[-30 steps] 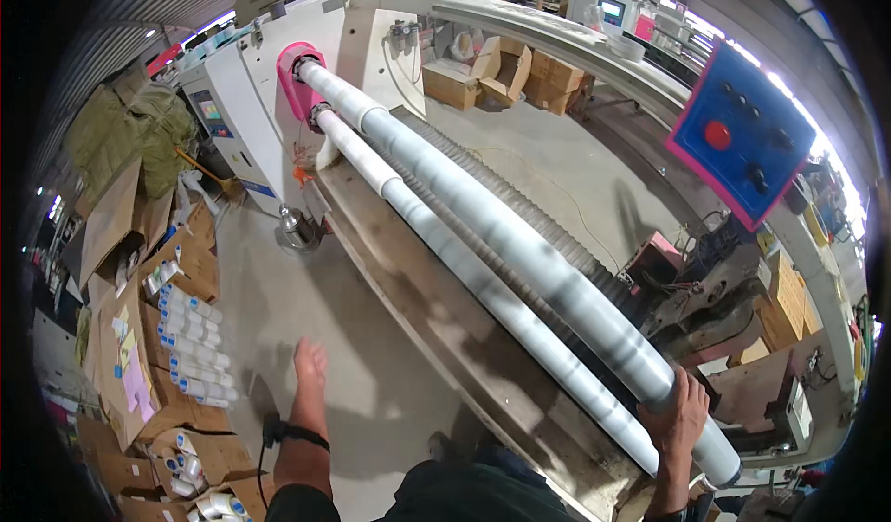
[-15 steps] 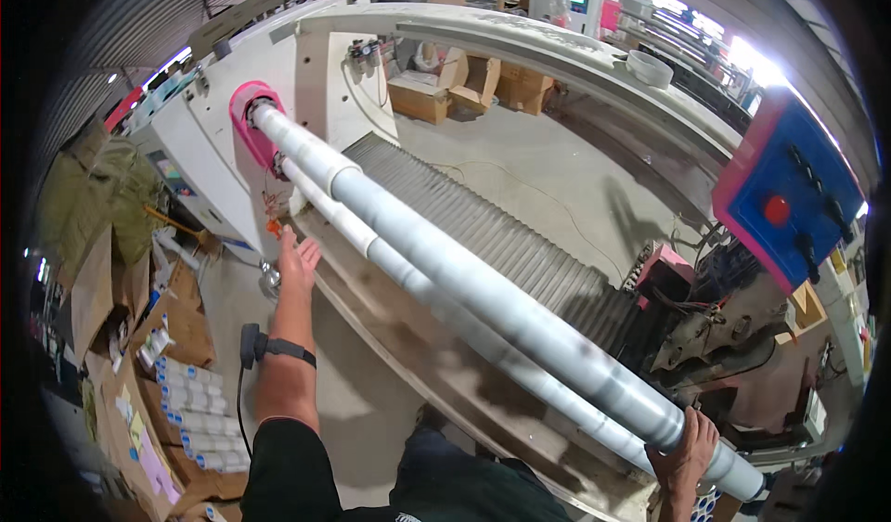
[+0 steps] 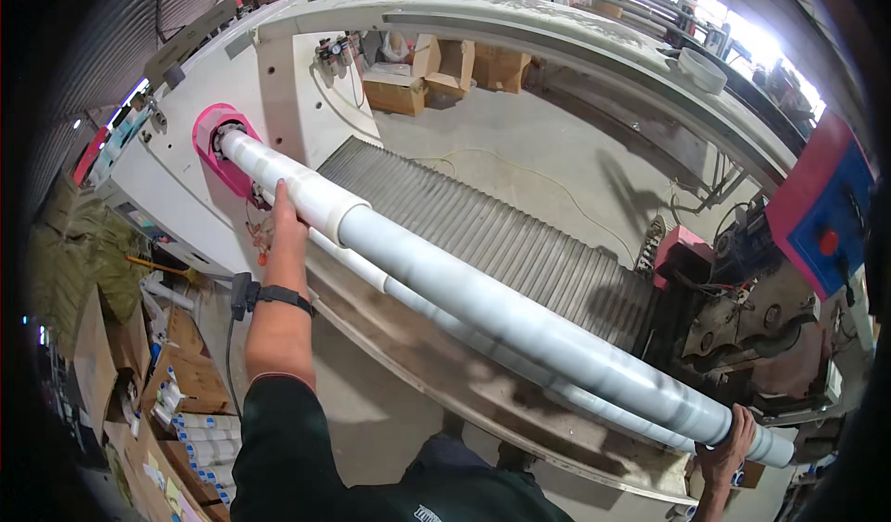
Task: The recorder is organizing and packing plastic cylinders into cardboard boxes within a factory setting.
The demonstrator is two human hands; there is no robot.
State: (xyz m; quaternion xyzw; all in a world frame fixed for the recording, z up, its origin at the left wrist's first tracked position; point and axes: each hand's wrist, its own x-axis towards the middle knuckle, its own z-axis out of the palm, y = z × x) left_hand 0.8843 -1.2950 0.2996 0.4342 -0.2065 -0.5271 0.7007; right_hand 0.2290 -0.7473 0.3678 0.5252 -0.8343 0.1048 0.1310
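Observation:
A long, pale white roll (image 3: pixel 520 304) slants from upper left to lower right, its left end at a pink-rimmed mount (image 3: pixel 221 137) on a white machine side. My left hand (image 3: pixel 287 208) is against the near side of this roll's left part, a digit along the surface and the other fingers mostly hidden beneath. Toward the far right end, my right hand (image 3: pixel 738 440) wraps around the same roll. Partly covered by it, a thinner white roll (image 3: pixel 445 322) runs alongside, nearer me. A raised collar (image 3: pixel 343 222) rings the thicker roll close to my left hand.
Ribbed grey slats (image 3: pixel 483 234) lie beyond the rolls. A blue and pink control box (image 3: pixel 826 211) with a red button is at right. Cardboard boxes (image 3: pixel 394 91) sit on the floor behind; cartons of white tubes (image 3: pixel 206 434) stand at lower left.
My left hand has moved from open air up to the thicker roll. My right hand still grips the right end. The view has shifted, and the thicker roll now covers more of the thinner one.

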